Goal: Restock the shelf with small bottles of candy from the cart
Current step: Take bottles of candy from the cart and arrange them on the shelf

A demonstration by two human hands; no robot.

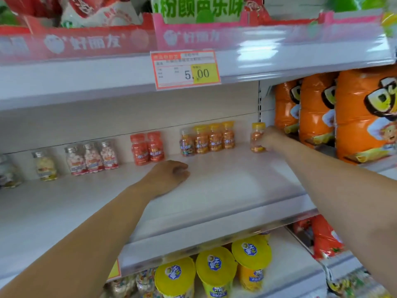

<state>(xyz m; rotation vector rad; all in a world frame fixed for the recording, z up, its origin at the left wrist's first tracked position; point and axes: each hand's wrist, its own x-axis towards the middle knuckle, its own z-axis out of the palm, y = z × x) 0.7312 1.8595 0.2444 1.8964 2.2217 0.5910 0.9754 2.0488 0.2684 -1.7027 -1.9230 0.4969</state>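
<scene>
Small candy bottles stand in a row at the back of the white shelf: pale ones with silver caps, two red ones, and several orange ones with yellow caps. My right hand is at the back right, shut on an orange bottle with a yellow cap held upright just above or on the shelf, apart from the row. My left hand rests knuckles-up on the shelf in front of the red bottles, fingers curled, holding nothing that I can see.
Tall orange snack bags stand right of the held bottle. A price tag reading 5.00 hangs from the shelf above. Yellow-lidded cups sit on the shelf below. The cart is out of view.
</scene>
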